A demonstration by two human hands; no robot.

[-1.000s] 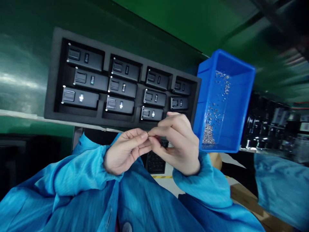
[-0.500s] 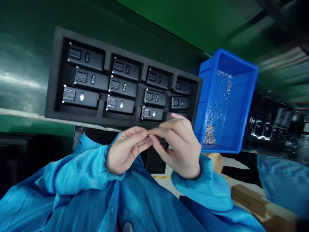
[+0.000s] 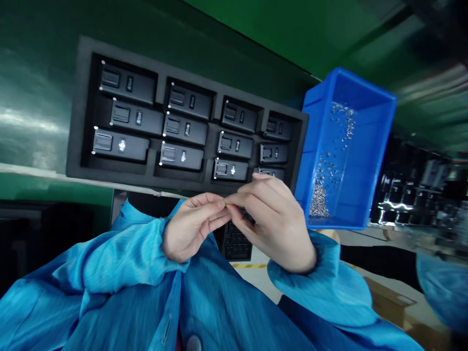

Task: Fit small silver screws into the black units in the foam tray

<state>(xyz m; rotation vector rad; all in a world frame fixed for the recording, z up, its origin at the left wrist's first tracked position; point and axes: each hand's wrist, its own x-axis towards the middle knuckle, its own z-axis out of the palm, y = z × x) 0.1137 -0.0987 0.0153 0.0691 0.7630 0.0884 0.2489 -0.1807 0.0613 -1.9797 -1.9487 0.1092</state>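
Note:
My left hand (image 3: 192, 226) and my right hand (image 3: 272, 222) meet fingertip to fingertip in front of my chest. Between them they pinch a tiny shiny metal part (image 3: 225, 203), too small to make out in detail. Both wrists are in blue sleeves. Just behind the hands lies a black foam tray (image 3: 78, 112) with rows of black plastic parts (image 3: 126, 84) in its pockets. To the right of my right hand stands a blue plastic bin (image 3: 376, 161) with several small metal pieces (image 3: 319, 200) scattered and heaped inside.
The tray and bin rest on a green work surface (image 3: 32, 87). A small black gridded piece (image 3: 237, 243) shows below the hands. Cardboard boxes (image 3: 387, 297) lie low right. Another person's blue sleeve (image 3: 444, 287) is at the right edge, with dark shiny items (image 3: 413, 195) behind.
My hands stay pinched together on the small part; the right hand has shifted slightly right and down. The view has drifted, so the bin sits a little higher and further right.

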